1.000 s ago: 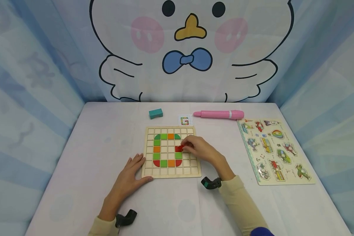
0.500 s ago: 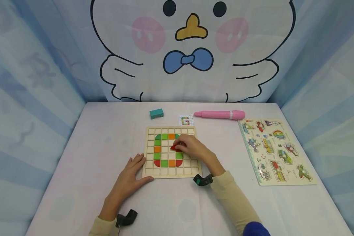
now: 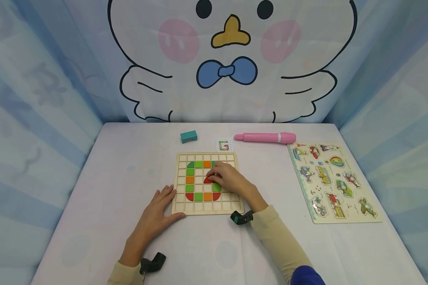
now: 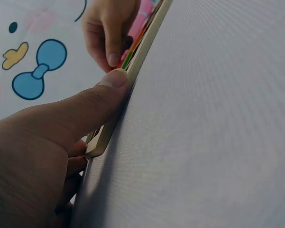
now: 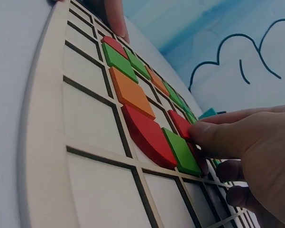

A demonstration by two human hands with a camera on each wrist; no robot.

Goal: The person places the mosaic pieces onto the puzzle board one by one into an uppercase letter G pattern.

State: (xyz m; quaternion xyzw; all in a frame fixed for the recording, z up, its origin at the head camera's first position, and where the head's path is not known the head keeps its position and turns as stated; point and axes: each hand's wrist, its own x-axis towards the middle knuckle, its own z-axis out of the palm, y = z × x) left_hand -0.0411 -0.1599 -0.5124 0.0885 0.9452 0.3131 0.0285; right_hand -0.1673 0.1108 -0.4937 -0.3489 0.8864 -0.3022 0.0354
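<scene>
My right hand (image 3: 230, 178) pinches a red rounded tile (image 3: 207, 181) between thumb and fingers, low over the wooden grid board (image 3: 232, 206). In the right wrist view the thumb is on this red tile (image 5: 179, 123), beside a green tile (image 5: 182, 152). Green, orange and red tiles form a rounded, C-like outline on the board, with rounded red pieces at its lower corners. My left hand (image 3: 155, 219) rests at the board's lower left corner, thumb along the front edge and fingers spread at the left side. The left wrist view shows that thumb (image 4: 114, 80) against the wooden rim.
Behind the board lie a small pattern card (image 3: 224, 145), a teal block (image 3: 188, 137) and a pink pen-like stick (image 3: 264, 137). A picture puzzle board (image 3: 329, 211) with vehicle shapes lies to the right. Printed curtains surround the white table (image 3: 110, 178) on three sides.
My right hand has moved left with the red tile, from the right side of the outline toward its inside, and lowered it there. The left hand has stayed in place.
</scene>
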